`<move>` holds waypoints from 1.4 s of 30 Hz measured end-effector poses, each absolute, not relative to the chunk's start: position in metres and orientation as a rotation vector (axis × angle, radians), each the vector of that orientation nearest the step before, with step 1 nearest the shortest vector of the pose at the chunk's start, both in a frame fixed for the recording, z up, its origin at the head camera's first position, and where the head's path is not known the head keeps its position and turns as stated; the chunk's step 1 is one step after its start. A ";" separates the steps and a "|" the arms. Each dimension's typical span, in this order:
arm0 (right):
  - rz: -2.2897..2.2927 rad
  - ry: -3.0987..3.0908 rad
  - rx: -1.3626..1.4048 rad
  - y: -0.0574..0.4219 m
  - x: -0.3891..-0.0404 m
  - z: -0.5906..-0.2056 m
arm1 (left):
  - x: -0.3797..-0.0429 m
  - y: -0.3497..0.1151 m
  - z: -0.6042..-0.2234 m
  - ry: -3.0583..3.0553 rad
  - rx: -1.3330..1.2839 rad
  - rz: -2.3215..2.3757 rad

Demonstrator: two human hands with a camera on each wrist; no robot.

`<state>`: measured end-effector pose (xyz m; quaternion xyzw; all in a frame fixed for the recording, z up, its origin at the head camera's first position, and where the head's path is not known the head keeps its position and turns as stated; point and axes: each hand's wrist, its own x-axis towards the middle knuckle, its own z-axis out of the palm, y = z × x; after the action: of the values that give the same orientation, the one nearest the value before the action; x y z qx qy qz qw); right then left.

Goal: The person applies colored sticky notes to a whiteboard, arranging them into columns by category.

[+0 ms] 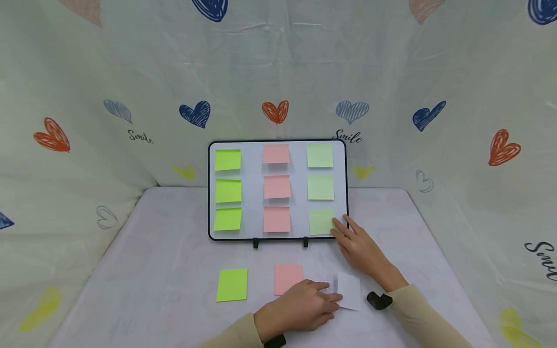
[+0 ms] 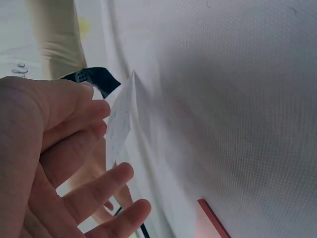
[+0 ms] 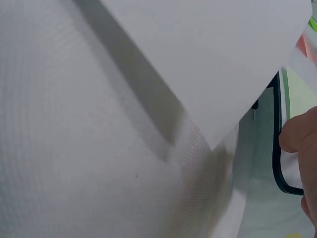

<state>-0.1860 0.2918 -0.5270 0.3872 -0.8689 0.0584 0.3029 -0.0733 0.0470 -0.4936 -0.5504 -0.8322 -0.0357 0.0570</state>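
Note:
My right hand [image 1: 365, 251] reaches the lower right corner of a black-framed whiteboard [image 1: 252, 193], its extended fingertips touching the bottom pale green sticky note [image 1: 320, 221]. In the right wrist view, part of that hand [image 3: 304, 144] shows beside the board frame. Lower down, my left hand [image 1: 302, 307] hovers over the table, fingers loosely spread. Beyond its fingertips a white paper sheet [image 1: 349, 292] stands partly raised; the left wrist view shows this sheet [image 2: 121, 121] tilted, with faint marks. Nothing is plainly gripped by the left hand [image 2: 64, 158]; contact with the sheet is unclear.
Bright green notes [image 1: 228, 191], pink notes [image 1: 276, 187] and pale green notes fill three columns on the board, which rests on black stand feet [image 1: 256, 243]. A bright green pad [image 1: 232, 285] and a pink pad [image 1: 287, 278] lie on the table [image 1: 143, 270].

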 end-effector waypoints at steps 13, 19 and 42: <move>0.150 -2.354 1.003 0.290 -0.182 -0.524 | -0.082 0.043 -0.490 -2.450 -1.798 -0.206; 0.153 -2.382 0.993 0.290 -0.180 -0.524 | -0.106 0.037 -0.476 -2.499 -1.641 -0.146; 0.148 -2.402 0.986 0.289 -0.179 -0.530 | -0.206 0.064 -0.441 -2.567 -1.296 0.277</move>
<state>-0.1795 0.2889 -0.5305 0.3653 -0.8900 0.0547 0.2674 -0.2064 0.0639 -0.4405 -0.4449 -0.8815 0.0951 0.1260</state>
